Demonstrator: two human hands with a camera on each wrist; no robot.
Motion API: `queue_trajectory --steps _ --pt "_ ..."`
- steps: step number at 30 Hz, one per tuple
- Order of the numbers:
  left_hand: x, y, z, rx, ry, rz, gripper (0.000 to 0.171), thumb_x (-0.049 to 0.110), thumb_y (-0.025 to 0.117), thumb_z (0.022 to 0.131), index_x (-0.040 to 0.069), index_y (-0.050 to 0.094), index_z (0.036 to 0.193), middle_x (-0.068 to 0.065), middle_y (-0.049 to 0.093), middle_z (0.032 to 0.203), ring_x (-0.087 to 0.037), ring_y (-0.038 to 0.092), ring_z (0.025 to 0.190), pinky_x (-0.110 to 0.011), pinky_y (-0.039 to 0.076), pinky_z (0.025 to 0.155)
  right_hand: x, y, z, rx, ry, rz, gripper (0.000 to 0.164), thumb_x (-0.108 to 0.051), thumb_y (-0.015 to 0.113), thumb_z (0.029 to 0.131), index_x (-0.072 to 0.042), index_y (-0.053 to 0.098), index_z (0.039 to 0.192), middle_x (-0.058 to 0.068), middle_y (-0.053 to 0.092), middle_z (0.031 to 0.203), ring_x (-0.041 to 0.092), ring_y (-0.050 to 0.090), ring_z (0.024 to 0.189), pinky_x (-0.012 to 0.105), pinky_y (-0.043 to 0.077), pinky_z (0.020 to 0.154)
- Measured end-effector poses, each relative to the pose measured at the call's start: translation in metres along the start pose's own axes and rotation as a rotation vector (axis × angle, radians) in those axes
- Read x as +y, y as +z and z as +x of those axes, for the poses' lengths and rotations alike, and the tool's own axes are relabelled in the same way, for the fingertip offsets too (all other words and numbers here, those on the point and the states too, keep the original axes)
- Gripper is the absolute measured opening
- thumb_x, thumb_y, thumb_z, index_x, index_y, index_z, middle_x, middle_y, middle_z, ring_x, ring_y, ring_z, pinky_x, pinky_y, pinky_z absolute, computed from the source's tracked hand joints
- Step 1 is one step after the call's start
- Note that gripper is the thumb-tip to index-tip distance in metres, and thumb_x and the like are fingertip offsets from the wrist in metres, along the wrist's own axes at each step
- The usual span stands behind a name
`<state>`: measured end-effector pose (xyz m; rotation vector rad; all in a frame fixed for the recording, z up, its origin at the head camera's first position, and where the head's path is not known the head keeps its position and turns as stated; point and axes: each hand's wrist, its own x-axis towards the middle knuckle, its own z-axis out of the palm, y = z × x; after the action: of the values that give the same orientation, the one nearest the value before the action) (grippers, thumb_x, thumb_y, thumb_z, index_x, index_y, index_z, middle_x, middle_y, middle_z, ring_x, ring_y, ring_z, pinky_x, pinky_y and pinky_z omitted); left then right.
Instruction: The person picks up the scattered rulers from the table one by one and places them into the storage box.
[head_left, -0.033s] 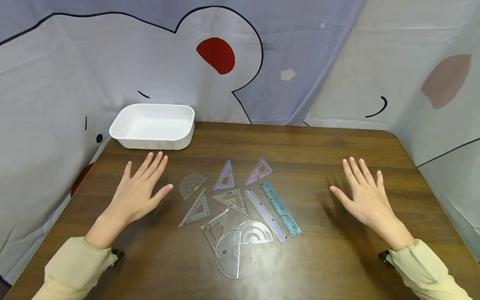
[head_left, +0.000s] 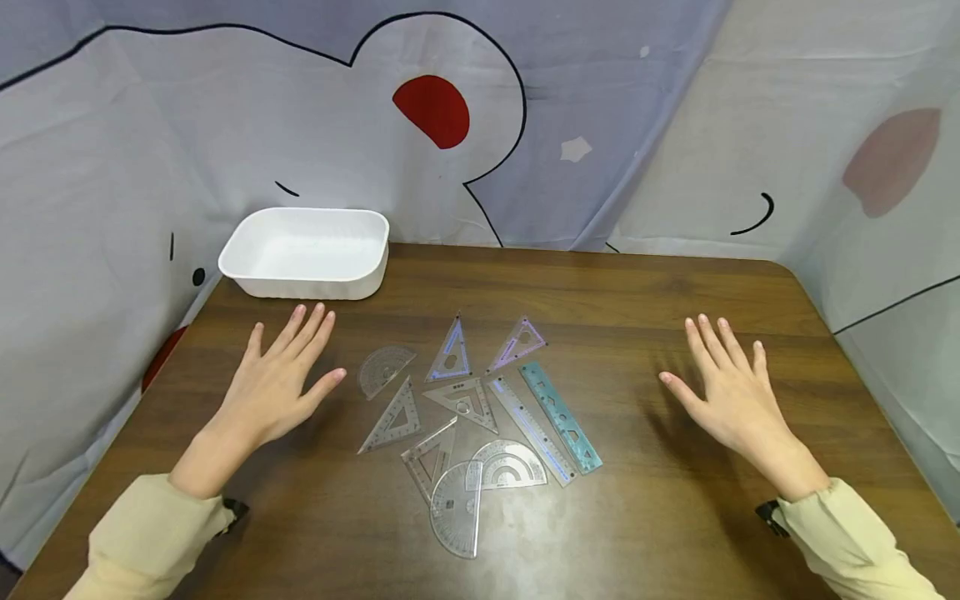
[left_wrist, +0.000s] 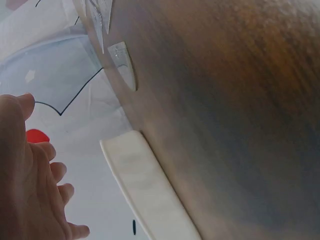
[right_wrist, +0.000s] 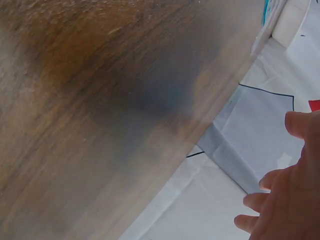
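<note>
Above the left part of the wooden desk (head_left: 637,542), I saw the person's left hand (head_left: 277,387) raised palm down, fingers fanned apart and thumb stretched toward the middle, holding nothing. Its fingertips pointed at a white plastic tub (head_left: 306,288) at the far left corner, and the nearest small piece was a clear half-round protractor (head_left: 385,370). Across from it, well apart from everything laid out, the right hand (head_left: 731,396) was raised likewise, its fingers spread and its grasp bare, casting a shadow on the wood.

Between the two lay the drawing tools, flat and loosely grouped. At the far side were a blue-marked set square (head_left: 453,346) and a purple-marked set square (head_left: 517,347). Nearer me came a clear set square with a round hole (head_left: 474,398) and, to its left, a clear set square with a triangular cut-out (head_left: 386,435). Toward the right, a teal ruler (head_left: 561,415) slanted just beside a clear ruler (head_left: 532,429). Closest to the person, a large protractor (head_left: 459,512) overlapped the corner of an arched protractor (head_left: 510,452).
</note>
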<state>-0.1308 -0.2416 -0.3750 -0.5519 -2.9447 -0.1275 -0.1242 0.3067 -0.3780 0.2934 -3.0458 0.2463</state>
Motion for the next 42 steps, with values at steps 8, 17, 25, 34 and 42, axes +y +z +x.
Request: queue_trajectory --steps 8,17,25,34,42 --pt "-0.001 0.003 -0.002 -0.022 -0.006 0.005 0.074 0.054 0.037 0.099 0.017 0.007 0.156 -0.007 0.011 0.162 -0.029 0.011 0.149 -0.07 0.008 0.113 0.0 0.005 -0.001 -0.005 -0.004 0.007 0.081 -0.053 0.043 0.098 -0.013 0.002 0.155 0.016 0.005 0.161 0.034 -0.004 0.149 0.072 -0.006 0.112" --pt "-0.002 0.001 -0.001 0.034 0.002 -0.022 0.072 0.052 0.041 0.099 0.017 0.013 0.155 -0.009 0.017 0.161 -0.032 0.015 0.148 -0.062 0.02 0.114 -0.004 0.004 0.003 0.011 0.0 0.007 0.082 -0.056 0.042 0.097 -0.014 0.003 0.155 0.017 0.009 0.161 0.041 0.013 0.146 0.067 0.012 0.113" --pt "-0.004 -0.004 0.003 0.126 -0.02 -0.061 0.068 0.05 0.048 0.096 0.014 0.03 0.151 -0.013 0.036 0.153 -0.036 0.031 0.14 -0.059 0.033 0.109 -0.011 0.005 0.012 0.099 -0.016 0.005 0.076 -0.053 0.046 0.097 -0.015 0.016 0.155 0.02 0.03 0.153 0.046 0.037 0.128 0.065 0.038 0.094" --pt "-0.004 -0.012 0.008 0.297 -0.062 -0.122 0.048 0.039 0.056 0.095 0.014 0.053 0.136 -0.013 0.064 0.123 -0.033 0.057 0.11 -0.054 0.05 0.084 -0.022 0.001 0.032 0.224 -0.009 0.042 0.059 -0.054 0.051 0.094 -0.012 0.051 0.136 0.017 0.059 0.127 0.041 0.055 0.111 0.062 0.051 0.069" --pt "-0.007 -0.017 0.014 0.361 -0.118 -0.217 0.034 0.032 0.058 0.095 0.014 0.064 0.124 -0.015 0.07 0.107 -0.033 0.065 0.091 -0.054 0.052 0.058 -0.032 -0.003 0.053 0.188 -0.042 0.189 0.047 -0.049 0.051 0.096 -0.016 0.059 0.128 0.006 0.073 0.104 0.027 0.07 0.087 0.049 0.051 0.058"
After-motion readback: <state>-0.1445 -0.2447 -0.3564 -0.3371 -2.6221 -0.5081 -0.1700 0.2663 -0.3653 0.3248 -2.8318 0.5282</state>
